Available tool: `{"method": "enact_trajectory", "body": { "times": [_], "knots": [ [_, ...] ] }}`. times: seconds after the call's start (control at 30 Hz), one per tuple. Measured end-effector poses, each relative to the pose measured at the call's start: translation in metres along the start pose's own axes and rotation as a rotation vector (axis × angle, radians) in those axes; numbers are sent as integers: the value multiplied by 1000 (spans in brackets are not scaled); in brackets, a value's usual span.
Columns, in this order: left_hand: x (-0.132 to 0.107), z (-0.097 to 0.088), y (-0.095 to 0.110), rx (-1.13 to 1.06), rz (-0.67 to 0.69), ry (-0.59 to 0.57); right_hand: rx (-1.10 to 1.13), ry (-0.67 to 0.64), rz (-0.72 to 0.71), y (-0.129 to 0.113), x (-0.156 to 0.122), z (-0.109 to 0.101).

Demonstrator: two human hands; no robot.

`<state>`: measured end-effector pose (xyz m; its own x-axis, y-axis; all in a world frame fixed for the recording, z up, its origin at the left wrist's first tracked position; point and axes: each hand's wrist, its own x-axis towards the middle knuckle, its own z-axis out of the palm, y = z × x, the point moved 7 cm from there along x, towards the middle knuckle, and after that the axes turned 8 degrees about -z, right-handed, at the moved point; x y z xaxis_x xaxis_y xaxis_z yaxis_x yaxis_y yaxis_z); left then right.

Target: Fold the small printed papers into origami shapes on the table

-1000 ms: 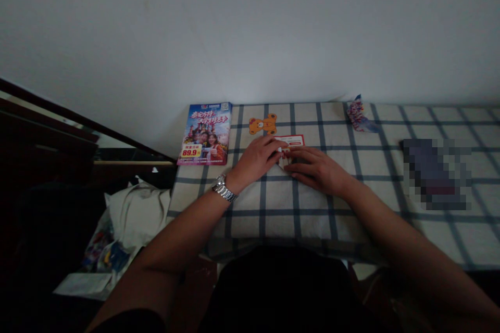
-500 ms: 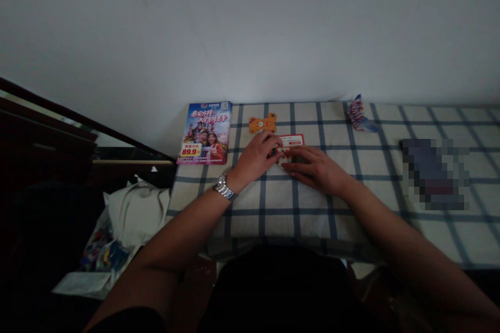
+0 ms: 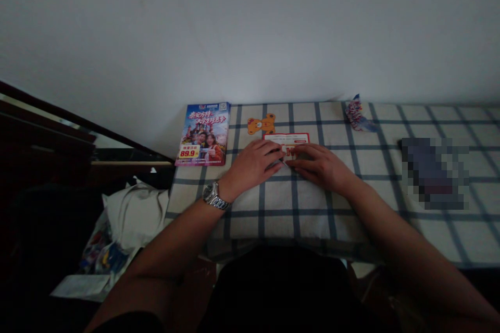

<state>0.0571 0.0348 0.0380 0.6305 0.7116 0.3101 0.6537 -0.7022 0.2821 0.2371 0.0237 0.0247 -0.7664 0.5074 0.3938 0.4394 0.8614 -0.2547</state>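
Observation:
A small white card with a red border point(image 3: 289, 138) lies on the checked cloth in front of me, its lower part covered by my fingers. My left hand point(image 3: 255, 164), with a metal watch point(image 3: 216, 196) at the wrist, grips the card's left lower side with bent fingers. From the other side my right hand point(image 3: 322, 167) pinches the card's right lower edge. Orange shapes show on the card between the fingertips. Just beyond the left hand lies a flat bear cut-out point(image 3: 261, 124), touched by neither hand.
A stack of colourful leaflets point(image 3: 203, 132) lies at the left end of the checked cloth point(image 3: 250, 226). Crumpled wrapping point(image 3: 356, 114) rests near the wall. A blurred dark object point(image 3: 429, 166) is at the right. White bags point(image 3: 135, 213) stand below on the left.
My left hand has flattened and shifted slightly down, and my right hand has moved a little right. More of the card's red-edged upper part shows now.

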Motion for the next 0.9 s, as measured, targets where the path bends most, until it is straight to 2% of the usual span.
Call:
{"method": "enact_trajectory", "body": {
  "times": [0.27,0.43,0.9],
  "knots": [
    [0,5,3,22,28,-45,103,66,25,8,-3,-2],
    [0,7,6,31,34,-61,-8,100,34,9,0,-4],
    [0,8,9,-10,59,-39,-70,36,103,12,0,1]
  ]
}}
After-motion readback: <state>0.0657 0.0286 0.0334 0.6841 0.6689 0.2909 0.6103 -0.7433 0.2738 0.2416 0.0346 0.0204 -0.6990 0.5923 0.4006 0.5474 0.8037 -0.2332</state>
